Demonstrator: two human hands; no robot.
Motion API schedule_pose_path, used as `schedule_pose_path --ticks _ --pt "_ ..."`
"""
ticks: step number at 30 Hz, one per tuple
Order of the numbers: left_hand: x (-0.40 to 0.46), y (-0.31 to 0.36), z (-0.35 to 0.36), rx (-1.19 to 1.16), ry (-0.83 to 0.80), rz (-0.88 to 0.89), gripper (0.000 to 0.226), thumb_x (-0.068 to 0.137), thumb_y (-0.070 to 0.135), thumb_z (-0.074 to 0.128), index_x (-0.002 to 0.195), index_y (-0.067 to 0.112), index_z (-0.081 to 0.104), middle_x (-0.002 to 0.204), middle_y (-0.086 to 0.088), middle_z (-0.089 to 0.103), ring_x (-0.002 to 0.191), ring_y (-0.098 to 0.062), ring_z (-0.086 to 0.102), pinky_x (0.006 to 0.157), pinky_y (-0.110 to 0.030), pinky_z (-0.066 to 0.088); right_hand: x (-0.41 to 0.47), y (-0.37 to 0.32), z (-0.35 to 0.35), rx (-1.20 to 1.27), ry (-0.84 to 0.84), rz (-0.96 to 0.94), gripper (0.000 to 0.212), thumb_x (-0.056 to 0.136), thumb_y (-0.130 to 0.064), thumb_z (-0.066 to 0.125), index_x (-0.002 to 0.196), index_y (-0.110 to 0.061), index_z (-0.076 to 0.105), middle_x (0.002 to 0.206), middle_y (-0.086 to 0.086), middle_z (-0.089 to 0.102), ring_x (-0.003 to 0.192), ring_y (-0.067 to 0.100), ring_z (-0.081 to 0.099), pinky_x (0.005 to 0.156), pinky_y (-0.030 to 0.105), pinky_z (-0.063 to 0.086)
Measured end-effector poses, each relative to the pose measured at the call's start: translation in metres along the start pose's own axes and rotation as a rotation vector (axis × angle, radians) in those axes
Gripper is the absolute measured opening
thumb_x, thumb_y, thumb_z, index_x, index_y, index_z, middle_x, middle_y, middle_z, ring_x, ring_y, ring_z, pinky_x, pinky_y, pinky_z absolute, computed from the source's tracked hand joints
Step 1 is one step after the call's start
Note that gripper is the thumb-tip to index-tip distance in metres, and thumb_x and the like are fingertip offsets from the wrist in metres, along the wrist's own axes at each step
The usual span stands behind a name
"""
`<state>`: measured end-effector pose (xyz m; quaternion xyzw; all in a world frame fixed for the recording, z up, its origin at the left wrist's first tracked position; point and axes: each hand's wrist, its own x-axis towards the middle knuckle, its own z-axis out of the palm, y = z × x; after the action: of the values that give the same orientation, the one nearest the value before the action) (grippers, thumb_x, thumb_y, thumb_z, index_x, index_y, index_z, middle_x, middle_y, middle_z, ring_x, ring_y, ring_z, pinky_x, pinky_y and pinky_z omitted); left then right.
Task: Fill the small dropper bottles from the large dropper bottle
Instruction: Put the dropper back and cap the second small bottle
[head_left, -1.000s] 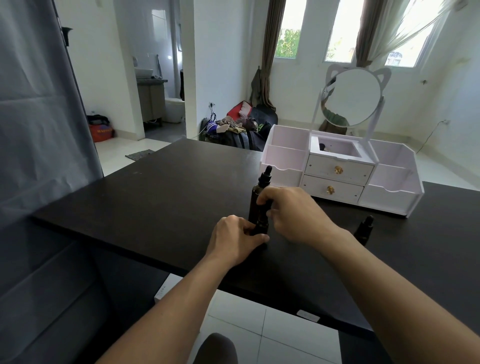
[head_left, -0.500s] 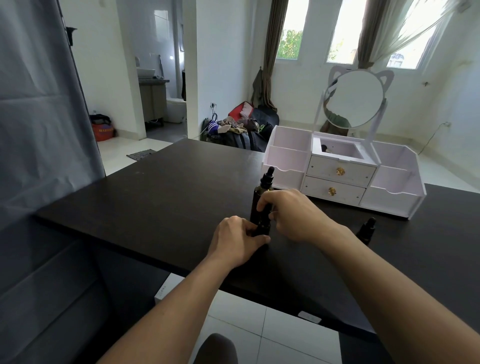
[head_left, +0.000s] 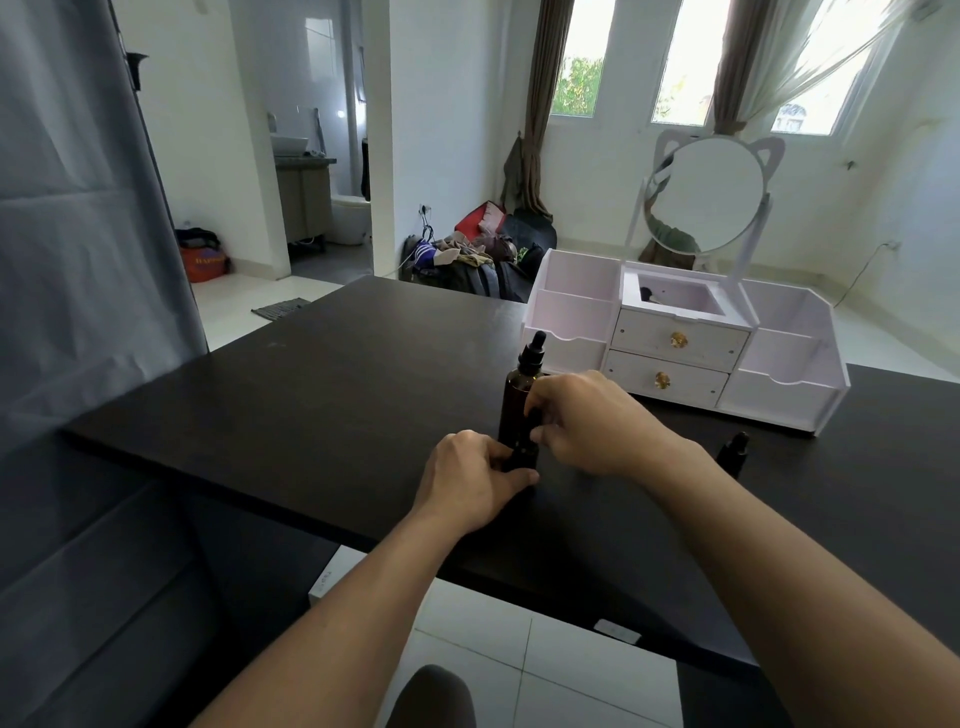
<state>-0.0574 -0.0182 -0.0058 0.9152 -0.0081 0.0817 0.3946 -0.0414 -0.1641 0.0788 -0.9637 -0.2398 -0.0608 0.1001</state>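
- Head view shows both hands meeting over a small dropper bottle (head_left: 521, 457) that stands on the dark counter (head_left: 322, 395), near its front edge.
- Left hand (head_left: 475, 480) curls round the base of that bottle — its grip is wrapped on the body, thumb lying along the counter toward 3 o'clock.
- Right hand (head_left: 587, 423) comes in from 3 o'clock, and its grip is pinched on the black cap of the same bottle; whether the cap is loose cannot be told.
- Large dropper bottle (head_left: 519, 389), amber with a black dropper top, stands upright at 12 o'clock of the small one, just behind it and very close to the right fingers.
- A second small dropper bottle (head_left: 733, 453) stands apart at 3 o'clock, beyond the right wrist.
- A white organiser (head_left: 675, 348) with drawers and a round mirror (head_left: 704, 195) sits further back, toward 1 o'clock.
- Likely risk: the tall bottle is narrow and crowded by the knuckles, so a twist of the right hand could knock it over.
- Another risk — if the left hold slackens while the cap turns, the small bottle may spin or tip instead of opening.
- The right forearm passes near the second small bottle and could brush it on drawing back.
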Motion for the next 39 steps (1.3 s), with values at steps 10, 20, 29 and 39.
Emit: schedule_pose_path --ticks 10,20,29,39 --pt "0.0 0.0 0.001 -0.014 -0.01 0.0 0.029 0.077 0.044 0.076 0.099 0.025 0.075 0.09 0.006 0.071 0.087 -0.013 0.065 0.079 -0.031 0.054 0.0 -0.003 0.002 0.002 0.04 0.023 0.023 0.083 -0.029 0.072 0.104 -0.021 0.067 0.094 -0.001 0.067 0.085 0.022 0.063 0.077 0.038 0.056" --pt "-0.001 0.0 0.001 0.001 0.002 0.006 0.03 0.077 0.044 0.076 0.1 0.025 0.075 0.092 0.004 0.071 0.088 -0.014 0.065 0.078 -0.031 0.054 -0.001 -0.003 0.002 -0.023 0.085 0.022 0.025 0.083 -0.034 0.073 0.103 -0.02 0.069 0.094 0.0 0.069 0.087 0.023 0.065 0.077 0.04 0.056" --pt "0.001 0.0 0.001 -0.002 -0.002 0.007 0.031 0.076 0.045 0.076 0.1 0.026 0.076 0.091 0.006 0.072 0.086 -0.012 0.065 0.078 -0.03 0.054 -0.003 -0.003 0.002 0.015 0.078 0.016 0.03 0.083 -0.025 0.073 0.112 -0.024 0.067 0.104 0.0 0.069 0.095 0.024 0.064 0.082 0.039 0.054" --pt "-0.002 0.002 -0.002 0.027 0.002 0.053 0.029 0.076 0.044 0.075 0.098 0.025 0.075 0.08 0.008 0.064 0.085 -0.015 0.064 0.073 -0.028 0.051 -0.003 0.004 0.008 0.16 0.029 -0.015 0.035 0.085 -0.007 0.069 0.115 -0.025 0.067 0.098 -0.007 0.061 0.088 0.011 0.058 0.082 0.025 0.047"
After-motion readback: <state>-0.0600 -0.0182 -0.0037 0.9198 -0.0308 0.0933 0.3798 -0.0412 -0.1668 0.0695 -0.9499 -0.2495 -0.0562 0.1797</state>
